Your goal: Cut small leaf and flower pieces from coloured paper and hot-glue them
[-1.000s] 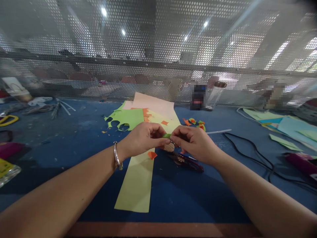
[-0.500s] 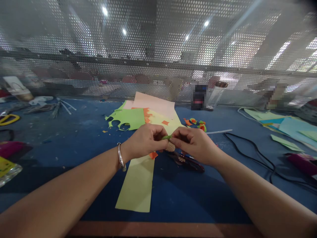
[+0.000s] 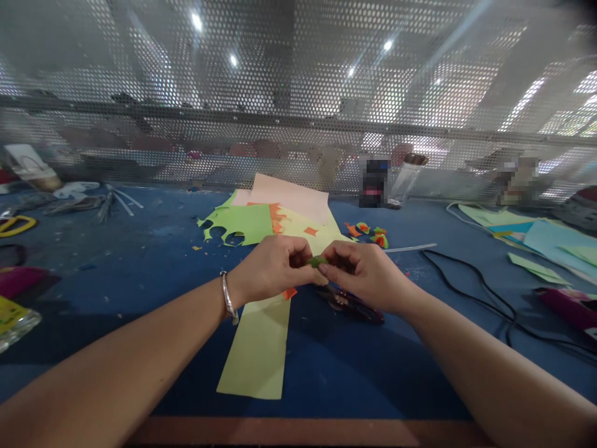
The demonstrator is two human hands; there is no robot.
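Between the fingertips of both hands is a small piece of green paper [image 3: 316, 261], partly hidden by the fingers. My left hand [image 3: 281, 261] pinches its left side, and my right hand [image 3: 361, 267] pinches its right side. Beneath the hands lies a dark-handled tool [image 3: 359, 306], partly covered. A pale yellow-green paper strip [image 3: 255, 354] runs toward the table's front edge, with an orange paper scrap [image 3: 290, 293] at its upper end. Beyond my right hand sit several small green-and-orange folded paper pieces [image 3: 380, 239].
Green paper with round cut-outs [image 3: 249, 223] and a pink sheet [image 3: 291, 198] lie behind the hands. At right are a black cable [image 3: 485, 298] and blue paper [image 3: 559, 242]. Yellow-handled scissors [image 3: 21, 225] lie far left. A perforated metal panel [image 3: 293, 74] closes the back.
The green paper between my fingers now shows a broader, rounder face; before, it was a thin, narrow shape. Both hands stay in nearly the same place.
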